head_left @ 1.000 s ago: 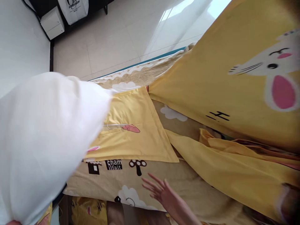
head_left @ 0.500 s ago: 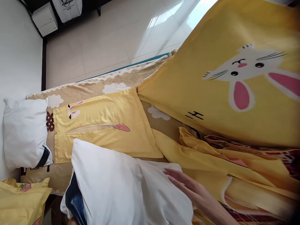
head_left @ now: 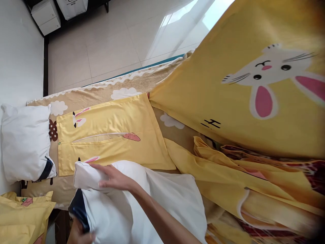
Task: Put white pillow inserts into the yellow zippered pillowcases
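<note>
A white pillow [head_left: 167, 203] with a dark blue patch at one end lies on the near side of the bed. My right hand [head_left: 111, 178] reaches across it, fingers closed over its far corner. Only part of my left hand [head_left: 80, 235] shows at the bottom edge. It grips the same pillow beside the blue patch. Just beyond the pillow, an empty yellow pillowcase [head_left: 109, 132] with carrot and rabbit prints lies flat on the tan cloud-print sheet [head_left: 101, 95].
A second white pillow [head_left: 25, 142] rests at the left against the wall. A yellow rabbit-print duvet cover [head_left: 228, 101] is heaped over the right of the bed. Another yellow pillowcase [head_left: 22, 217] sits at the lower left. Beyond the bed are tiled floor [head_left: 114, 40] and a white cabinet [head_left: 45, 15].
The white pillow came down from in front of the camera onto the bed. My right hand moved left from its right edge to grip its far corner.
</note>
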`<state>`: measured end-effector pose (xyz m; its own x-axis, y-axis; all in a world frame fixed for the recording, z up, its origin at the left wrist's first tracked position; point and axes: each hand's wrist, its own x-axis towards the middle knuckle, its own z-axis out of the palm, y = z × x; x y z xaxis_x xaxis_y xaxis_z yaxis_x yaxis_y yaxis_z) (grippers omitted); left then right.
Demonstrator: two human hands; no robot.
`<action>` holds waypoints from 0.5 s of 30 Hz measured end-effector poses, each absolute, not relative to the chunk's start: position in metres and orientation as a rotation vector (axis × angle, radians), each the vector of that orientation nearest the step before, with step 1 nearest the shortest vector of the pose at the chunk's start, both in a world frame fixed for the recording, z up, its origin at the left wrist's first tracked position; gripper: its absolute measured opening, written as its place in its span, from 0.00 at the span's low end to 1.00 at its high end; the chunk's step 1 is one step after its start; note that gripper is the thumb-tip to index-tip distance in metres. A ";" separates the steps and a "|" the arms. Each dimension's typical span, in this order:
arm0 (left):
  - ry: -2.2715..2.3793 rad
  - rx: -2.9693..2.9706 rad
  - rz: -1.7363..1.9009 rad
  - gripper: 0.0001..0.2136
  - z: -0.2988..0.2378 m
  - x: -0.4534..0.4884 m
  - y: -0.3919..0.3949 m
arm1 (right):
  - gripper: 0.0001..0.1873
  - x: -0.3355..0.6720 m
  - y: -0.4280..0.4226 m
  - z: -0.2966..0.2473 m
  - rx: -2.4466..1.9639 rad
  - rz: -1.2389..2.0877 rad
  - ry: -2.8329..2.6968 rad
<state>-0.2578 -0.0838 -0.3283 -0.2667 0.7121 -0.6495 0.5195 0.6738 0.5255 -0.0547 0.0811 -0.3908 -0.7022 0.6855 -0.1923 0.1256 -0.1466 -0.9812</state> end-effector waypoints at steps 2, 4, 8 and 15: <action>1.922 0.743 0.411 0.16 -0.359 -0.253 -0.067 | 0.54 -0.054 0.057 -0.390 -0.936 1.900 -1.864; 1.880 0.493 0.585 0.15 -0.385 -0.246 -0.051 | 0.67 -0.059 0.034 -0.397 -0.980 1.881 -1.998; 1.794 0.354 0.585 0.11 -0.406 -0.238 -0.042 | 0.76 -0.090 -0.005 -0.415 -1.227 1.799 -2.253; 1.945 0.941 0.069 0.18 -0.375 -0.237 -0.036 | 0.49 -0.133 -0.024 -0.418 -1.567 1.440 -1.802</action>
<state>-0.2367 -0.0355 -0.3751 -0.2621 0.6364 -0.7254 0.5838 0.7031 0.4059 -0.1335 -0.0237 -0.4178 -0.3265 0.8824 -0.3389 0.5254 -0.1287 -0.8411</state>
